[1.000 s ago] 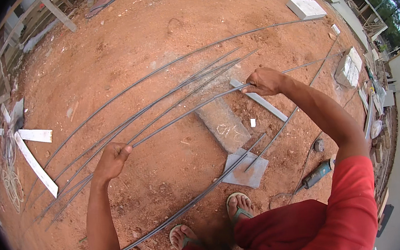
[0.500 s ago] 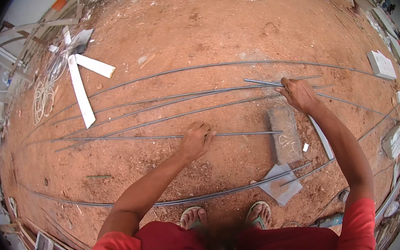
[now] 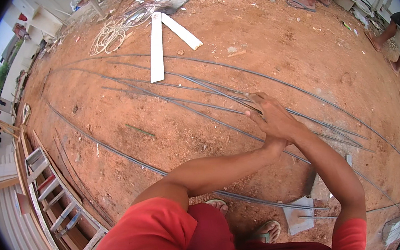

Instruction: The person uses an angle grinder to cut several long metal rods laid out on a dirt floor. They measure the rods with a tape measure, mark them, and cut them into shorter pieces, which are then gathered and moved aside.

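Right hand (image 3: 278, 116), centre right of frame, is closed round the end of a steel rod (image 3: 206, 90). Left hand (image 3: 272, 142) sits just under it at the wrist; its grip cannot be told. The rod runs up-left across red dirt (image 3: 300, 49) among several more rods (image 3: 166, 84). Judged long, heavy, springy along its length and rough-surfaced; best held well in from the end, hands spread. Two white boards (image 3: 157, 51) lie upper centre, a wire coil (image 3: 110, 34) upper left, a ladder (image 3: 57, 210) lower left.
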Motion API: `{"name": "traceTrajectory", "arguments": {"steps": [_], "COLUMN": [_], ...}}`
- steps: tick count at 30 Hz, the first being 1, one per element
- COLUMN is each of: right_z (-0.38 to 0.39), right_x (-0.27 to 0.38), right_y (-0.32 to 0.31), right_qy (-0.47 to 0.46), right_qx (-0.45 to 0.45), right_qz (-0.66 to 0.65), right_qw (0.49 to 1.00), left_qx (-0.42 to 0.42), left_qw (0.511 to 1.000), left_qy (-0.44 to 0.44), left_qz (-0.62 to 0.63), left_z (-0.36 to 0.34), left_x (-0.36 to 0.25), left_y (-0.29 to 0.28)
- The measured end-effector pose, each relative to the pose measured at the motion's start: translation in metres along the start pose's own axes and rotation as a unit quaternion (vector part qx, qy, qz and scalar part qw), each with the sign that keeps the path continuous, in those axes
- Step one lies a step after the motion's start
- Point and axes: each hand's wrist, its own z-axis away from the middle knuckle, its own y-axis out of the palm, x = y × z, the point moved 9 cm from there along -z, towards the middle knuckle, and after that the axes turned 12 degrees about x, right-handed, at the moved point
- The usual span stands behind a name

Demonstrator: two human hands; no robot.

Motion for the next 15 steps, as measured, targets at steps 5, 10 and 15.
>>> {"name": "traceTrajectory", "arguments": {"steps": [5,10,15], "right_z": [0.128,0.207,0.201], "right_x": [-0.114,-0.161,-0.167], "right_y": [-0.025,0.022,0.044], "right_qy": [0.186,0.213,0.196], "right_qx": [-0.04,0.031,0.058], "right_qz": [0.148,0.139,0.192], "right_qw": [0.971,0.966,0.96], "left_qx": [-0.128,-0.244,-0.3], "left_qw": [0.991,0.965,0.944], "left_qy": [-0.007,0.041,0.068], "left_qz": [-0.032,-0.082,-0.122], "left_z": [0.0,-0.013,-0.013], "left_x": [-0.1,-0.164,-0.206], "left_y": [-0.104,-0.21,-0.249]}}
